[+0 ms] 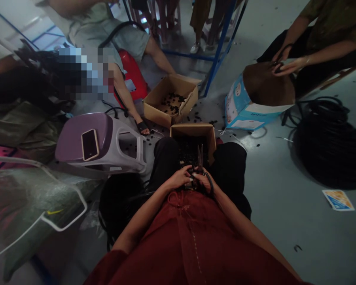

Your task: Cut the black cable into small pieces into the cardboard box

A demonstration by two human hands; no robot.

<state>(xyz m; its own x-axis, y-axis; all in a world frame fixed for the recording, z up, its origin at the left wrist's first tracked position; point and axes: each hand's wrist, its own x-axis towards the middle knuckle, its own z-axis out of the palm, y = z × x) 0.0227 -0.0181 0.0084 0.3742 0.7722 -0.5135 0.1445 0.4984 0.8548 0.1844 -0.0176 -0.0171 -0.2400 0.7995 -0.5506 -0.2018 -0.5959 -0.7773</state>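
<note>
- Our right hand (203, 179) grips a pair of scissors (201, 158), its blades pointing away from us and slightly parted.
- Our left hand (180, 177) meets it just above our lap, fingers bent; in the dimness we cannot tell what they pinch.
- Just beyond our hands, between our knees, we have an open cardboard box (208, 136), dark inside with black pieces.
- Past it stands a second cardboard box (157, 113), small black bits scattered on its bottom.
- To our left, a phone (90, 145) lies on a purple stool (72, 136).
- To our right, a co-worker's hands (293, 66) work above a blue-and-white box (249, 115).
</note>
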